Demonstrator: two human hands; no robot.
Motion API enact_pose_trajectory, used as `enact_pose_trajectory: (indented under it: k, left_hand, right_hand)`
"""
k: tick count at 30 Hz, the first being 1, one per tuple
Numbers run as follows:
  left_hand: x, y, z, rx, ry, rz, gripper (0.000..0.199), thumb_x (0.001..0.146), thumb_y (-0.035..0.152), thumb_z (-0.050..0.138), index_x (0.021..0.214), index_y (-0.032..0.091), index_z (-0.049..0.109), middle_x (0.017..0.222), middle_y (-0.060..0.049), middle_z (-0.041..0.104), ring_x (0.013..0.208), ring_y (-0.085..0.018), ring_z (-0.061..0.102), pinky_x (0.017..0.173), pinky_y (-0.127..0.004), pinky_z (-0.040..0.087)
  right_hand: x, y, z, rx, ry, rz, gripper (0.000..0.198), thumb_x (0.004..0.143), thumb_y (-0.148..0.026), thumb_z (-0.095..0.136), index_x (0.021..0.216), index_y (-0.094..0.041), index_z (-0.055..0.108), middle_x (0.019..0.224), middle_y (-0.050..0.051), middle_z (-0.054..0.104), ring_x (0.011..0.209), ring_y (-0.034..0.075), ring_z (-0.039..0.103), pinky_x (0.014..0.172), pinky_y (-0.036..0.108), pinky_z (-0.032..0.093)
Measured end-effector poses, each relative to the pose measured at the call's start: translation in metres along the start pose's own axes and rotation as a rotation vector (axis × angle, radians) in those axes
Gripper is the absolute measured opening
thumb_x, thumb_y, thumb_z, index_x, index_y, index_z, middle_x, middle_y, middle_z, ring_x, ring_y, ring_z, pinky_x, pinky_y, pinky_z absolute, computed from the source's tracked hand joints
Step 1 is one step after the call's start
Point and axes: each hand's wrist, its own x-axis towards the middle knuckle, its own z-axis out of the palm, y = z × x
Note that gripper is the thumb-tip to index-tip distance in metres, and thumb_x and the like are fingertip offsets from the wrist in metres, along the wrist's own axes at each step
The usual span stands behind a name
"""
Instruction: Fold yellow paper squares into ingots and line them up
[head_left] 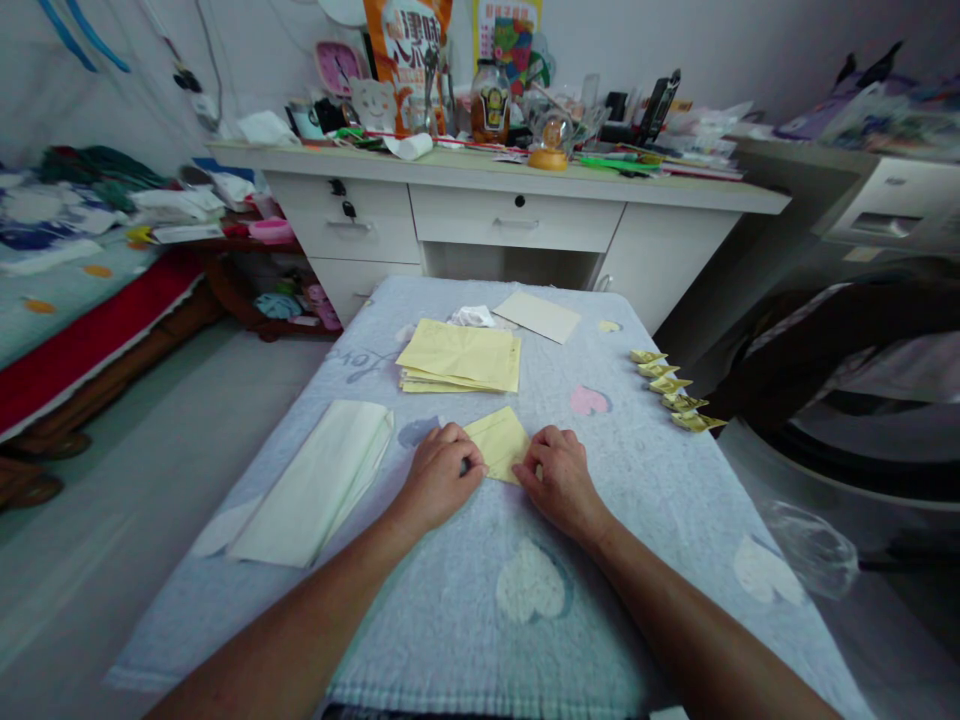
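Observation:
A yellow sheet of paper (498, 440) lies on the cloth-covered table between my hands, with one corner pointing away from me. My left hand (448, 470) pinches its left edge between thumb and curled fingers. On the opposite side, my right hand (556, 472) grips the right edge in the same way. Just beyond them rests a stack of yellow paper (459, 355). Folded yellow paper pieces (664, 385), several of them, stand in a row along the table's right side. To the left of my left hand is a folded pale paper bundle (319, 485).
A light blue cloth with hearts covers the table (442, 620). White crumpled tissue (472, 316) and a cream card (538, 317) lie behind the stack. Beyond stands a cluttered white desk (517, 215). A washing machine (862, 230) is at right, a bed (97, 290) at left.

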Motion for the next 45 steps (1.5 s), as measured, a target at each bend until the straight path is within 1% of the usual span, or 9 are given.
enact_pose_trajectory:
  k: [12, 21, 28, 38, 41, 44, 45]
  left_hand:
    - [-0.0011, -0.0021, 0.0032, 0.056, -0.001, 0.04, 0.009, 0.078, 0.017, 0.06, 0.071, 0.019, 0.064, 0.086, -0.003, 0.058, 0.087, -0.019, 0.053, 0.082, -0.035, 0.042]
    - [-0.0018, -0.0007, 0.0036, 0.083, -0.002, 0.034, 0.008, 0.08, 0.019, 0.06, 0.074, 0.02, 0.064, 0.087, -0.003, 0.057, 0.088, -0.02, 0.052, 0.083, -0.035, 0.041]
    - [-0.0019, 0.0, 0.0043, 0.105, 0.002, 0.035, 0.009, 0.081, 0.019, 0.059, 0.074, 0.02, 0.064, 0.087, -0.004, 0.058, 0.088, -0.02, 0.053, 0.082, -0.035, 0.041]
    - [-0.0047, 0.0023, 0.0033, 0.144, -0.009, 0.047, 0.007, 0.082, 0.019, 0.058, 0.078, 0.02, 0.063, 0.09, -0.004, 0.057, 0.089, -0.021, 0.052, 0.081, -0.036, 0.041]
    - [-0.0044, 0.0034, 0.0022, 0.146, -0.017, 0.033, 0.007, 0.082, 0.019, 0.059, 0.077, 0.02, 0.063, 0.089, -0.004, 0.057, 0.089, -0.021, 0.052, 0.081, -0.035, 0.042]
    - [-0.004, 0.0035, 0.0019, 0.152, -0.015, 0.039, 0.007, 0.082, 0.018, 0.058, 0.077, 0.02, 0.063, 0.089, -0.004, 0.057, 0.088, -0.02, 0.051, 0.081, -0.035, 0.041]
    - [-0.0038, 0.0032, 0.0021, 0.153, -0.011, 0.042, 0.007, 0.082, 0.018, 0.058, 0.077, 0.02, 0.063, 0.089, -0.004, 0.057, 0.088, -0.02, 0.051, 0.08, -0.035, 0.041]
  right_hand:
    - [-0.0012, -0.0029, 0.0022, -0.02, 0.034, 0.024, 0.017, 0.08, -0.023, 0.065, 0.064, -0.017, 0.062, 0.088, 0.006, 0.056, 0.088, 0.02, 0.045, 0.076, 0.033, 0.03]
    - [-0.0013, -0.005, 0.0013, -0.055, 0.028, 0.015, 0.02, 0.083, -0.024, 0.061, 0.065, -0.017, 0.061, 0.089, 0.006, 0.056, 0.086, 0.02, 0.045, 0.074, 0.033, 0.03]
    - [-0.0022, -0.0047, 0.0031, -0.057, 0.054, 0.007, 0.018, 0.082, -0.022, 0.061, 0.065, -0.017, 0.06, 0.087, 0.006, 0.055, 0.086, 0.02, 0.044, 0.073, 0.033, 0.03]
    - [-0.0021, -0.0074, 0.003, -0.108, 0.034, 0.016, 0.017, 0.083, -0.023, 0.06, 0.067, -0.017, 0.059, 0.089, 0.007, 0.055, 0.086, 0.021, 0.044, 0.074, 0.034, 0.031]
    - [-0.0028, -0.0086, 0.0023, -0.118, 0.034, 0.021, 0.014, 0.082, -0.023, 0.06, 0.07, -0.018, 0.059, 0.089, 0.007, 0.054, 0.087, 0.022, 0.044, 0.074, 0.034, 0.032]
    - [-0.0039, -0.0098, 0.0005, -0.116, 0.053, 0.02, 0.005, 0.081, -0.021, 0.062, 0.08, -0.018, 0.06, 0.091, 0.008, 0.054, 0.089, 0.023, 0.044, 0.076, 0.035, 0.032]
    - [-0.0041, -0.0101, -0.0002, -0.111, 0.06, -0.001, 0.005, 0.081, -0.02, 0.062, 0.085, -0.018, 0.06, 0.093, 0.008, 0.054, 0.091, 0.023, 0.044, 0.078, 0.035, 0.032]
